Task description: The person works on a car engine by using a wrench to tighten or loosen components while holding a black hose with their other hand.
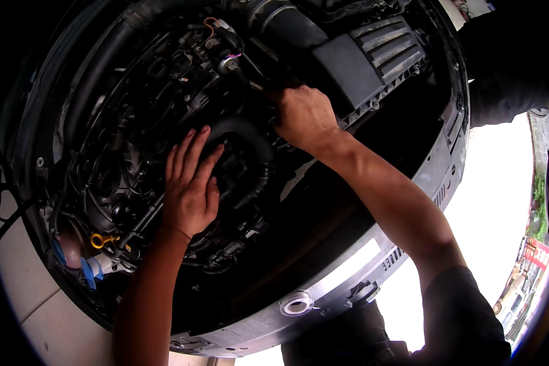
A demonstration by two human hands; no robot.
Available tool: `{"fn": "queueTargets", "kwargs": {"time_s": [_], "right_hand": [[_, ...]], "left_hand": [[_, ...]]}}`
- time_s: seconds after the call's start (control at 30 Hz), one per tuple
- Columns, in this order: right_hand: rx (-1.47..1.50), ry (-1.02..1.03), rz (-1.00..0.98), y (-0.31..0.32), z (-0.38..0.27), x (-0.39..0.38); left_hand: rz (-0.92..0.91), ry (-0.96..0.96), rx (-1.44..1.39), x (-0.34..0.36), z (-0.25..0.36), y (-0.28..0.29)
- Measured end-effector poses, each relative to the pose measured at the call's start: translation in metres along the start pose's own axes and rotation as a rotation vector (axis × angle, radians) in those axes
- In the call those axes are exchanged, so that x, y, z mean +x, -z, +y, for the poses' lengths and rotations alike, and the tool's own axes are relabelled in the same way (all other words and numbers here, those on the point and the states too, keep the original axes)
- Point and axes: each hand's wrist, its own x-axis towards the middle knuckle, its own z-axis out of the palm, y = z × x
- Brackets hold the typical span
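While the person leaned over the open engine bay, the left hand (pixel 189 183) lay flat, fingers spread and gripping nothing, on the curved black intake hose (pixel 244 137). Just beyond that hose, the right hand (pixel 304 116) was clenched around a slim tool (pixel 250 80). A slip there could, I judged, skin knuckles or nick nearby wiring (pixel 210 24). The ribbed air filter box (pixel 372 58) sat beside the hose; pale floor showed below the silver front panel (pixel 323 287).

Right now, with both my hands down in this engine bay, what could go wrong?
1. The right hand grips a slim tool at a connector; a slip might damage nearby wiring.
2. The left hand lies flat on the black hose; leaning on it could strain it.
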Motion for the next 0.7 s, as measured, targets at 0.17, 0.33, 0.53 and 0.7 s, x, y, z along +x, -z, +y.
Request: {"fn": "queueTargets", "kwargs": {"time_s": [0.17,0.33,0.53,0.7], "right_hand": [[-0.007,0.025,0.051,-0.007,-0.001,-0.001],[0.057,-0.027,0.068,-0.013,-0.001,-0.004],[0.131,-0.095,0.004,-0.016,0.003,0.002],[-0.002,0.000,-0.051,-0.009,0.017,0.017]], "left_hand": [[0.004,-0.003,-0.019,0.001,0.000,0.001],[0.011,-0.004,-0.032,0.001,0.000,0.000],[0.014,-0.006,-0.028,0.000,0.000,-0.001],[0.010,-0.008,-0.015,-0.001,0.000,-0.002]]}}
